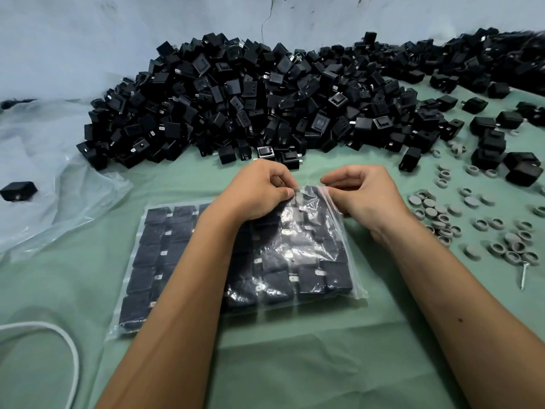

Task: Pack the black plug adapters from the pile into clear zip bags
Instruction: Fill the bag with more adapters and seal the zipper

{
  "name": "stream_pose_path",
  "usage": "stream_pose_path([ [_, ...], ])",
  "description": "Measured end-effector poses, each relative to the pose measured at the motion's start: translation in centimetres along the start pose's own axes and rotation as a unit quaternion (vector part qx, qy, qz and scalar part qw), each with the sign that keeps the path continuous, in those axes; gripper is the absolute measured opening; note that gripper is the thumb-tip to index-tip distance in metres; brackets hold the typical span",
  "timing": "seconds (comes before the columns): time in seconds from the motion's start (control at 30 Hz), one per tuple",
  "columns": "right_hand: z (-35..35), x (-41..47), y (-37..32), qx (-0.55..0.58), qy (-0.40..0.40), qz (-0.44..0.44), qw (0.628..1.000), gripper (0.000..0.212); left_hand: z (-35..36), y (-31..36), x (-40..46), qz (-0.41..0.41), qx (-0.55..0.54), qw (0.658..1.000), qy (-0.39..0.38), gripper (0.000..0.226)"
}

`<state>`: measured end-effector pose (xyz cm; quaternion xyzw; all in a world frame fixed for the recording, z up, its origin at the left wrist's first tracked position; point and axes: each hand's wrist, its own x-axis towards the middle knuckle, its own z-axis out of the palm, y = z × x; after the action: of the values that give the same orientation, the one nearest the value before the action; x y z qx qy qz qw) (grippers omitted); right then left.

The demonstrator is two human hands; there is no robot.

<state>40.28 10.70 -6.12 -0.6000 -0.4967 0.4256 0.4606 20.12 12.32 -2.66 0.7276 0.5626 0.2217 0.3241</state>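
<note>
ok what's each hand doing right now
Left hand: fingers pinch the top edge of the bag.
Right hand: fingers pinch the same edge.

A green cloth (295, 364) covers the work surface, creased near the front. Grey caps (436, 214) lie scattered over its right side, some discs face up, some showing hollow rings, a few stacked or touching. Just in front of them, near the right edge, lies a screw (523, 275), head pointing away. A white cable (69, 346) curves across the front left corner. A loose sheet of clear plastic (44, 202) lies crumpled on the left, lapping over the cloth's edge. Behind everything stands a pale wall (118, 39), with a thin crack (267, 16) running down it near the middle
</note>
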Motion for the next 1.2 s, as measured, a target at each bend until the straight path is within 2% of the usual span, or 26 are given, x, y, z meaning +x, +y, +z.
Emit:
stream_pose_path([
  [0.27,0.4,-0.6,0.2,-0.058,0.036,-0.064,0.996,0.025,-0.2,-0.2,-0.1,-0.006,-0.007,1.000,0.003,0.016],
  [0.33,0.4,-0.5,0.3,-0.059,0.042,-0.074,0.995,0.022,-0.2,-0.2,-0.1,-0.006,-0.008,1.000,0.006,0.016],
  [0.43,0.4,-0.4,0.3,-0.027,0.053,-0.077,0.995,0.008,-0.2,-0.3,0.0,-0.005,-0.011,1.000,0.009,0.017],
  [0.53,0.5,-0.6,-0.1,0.014,0.063,-0.072,0.995,0.005,-0.2,-0.3,0.2,0.004,0.000,1.000,0.005,0.017],
  [0.63,0.7,-1.1,-0.2,-0.076,0.064,-0.096,0.990,0.024,0.0,-0.3,0.3,0.013,0.013,1.000,0.015,0.013],
  [0.83,1.2,-1.3,-0.4,-0.062,0.077,-0.057,0.993,0.024,0.7,0.2,0.4,0.021,0.037,0.999,0.029,0.009],
  [0.97,0.5,-1.0,-0.4,-0.100,0.107,-0.054,0.988,0.014,0.9,0.4,0.5,0.009,0.052,0.998,0.032,0.010],
  [1.2,-0.1,-0.7,-0.3,-0.096,0.061,-0.034,0.993,0.010,0.8,0.5,0.4,0.010,0.053,0.998,0.033,0.009],
])
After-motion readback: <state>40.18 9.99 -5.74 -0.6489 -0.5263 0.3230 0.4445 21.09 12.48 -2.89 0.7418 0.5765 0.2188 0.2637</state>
